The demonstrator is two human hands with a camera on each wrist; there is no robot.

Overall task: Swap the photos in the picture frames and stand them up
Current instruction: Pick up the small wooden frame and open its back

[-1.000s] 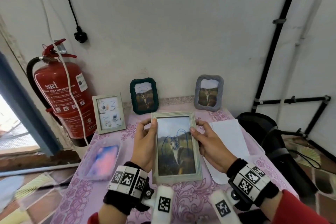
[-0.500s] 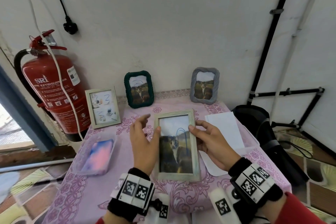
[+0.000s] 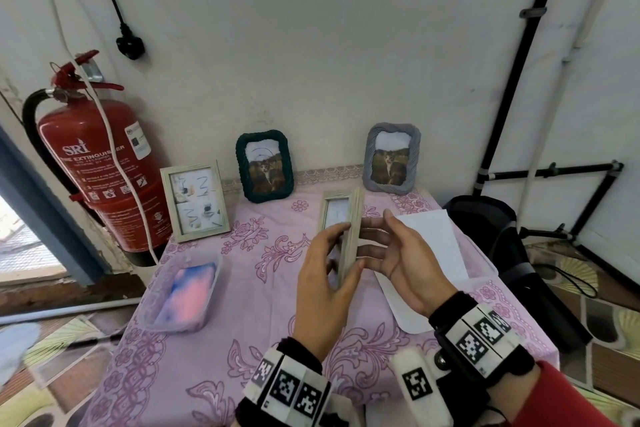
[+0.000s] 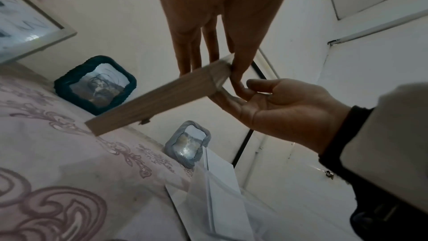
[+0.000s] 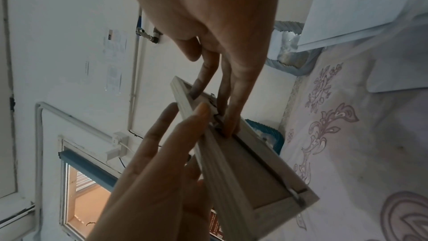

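Clear plastic tub [image 3: 162,302] at the table's left holds something pink and blue, blurred. Right of it, above the purple floral cloth [image 3: 242,291], the pale wooden frame [image 3: 349,236] stands edge-on between both hands: left hand [image 3: 325,284] grips its front and edge, right hand [image 3: 405,263] spreads fingers against its back.

1. The red fire extinguisher [image 3: 100,170] bears the white brand "SRI", readable in the head view.
2. Below it runs a white line that partly reads "EXTINGUISHER"; a white cable crosses it.
3. The smaller print and the white stickers on the cylinder are too small to read.
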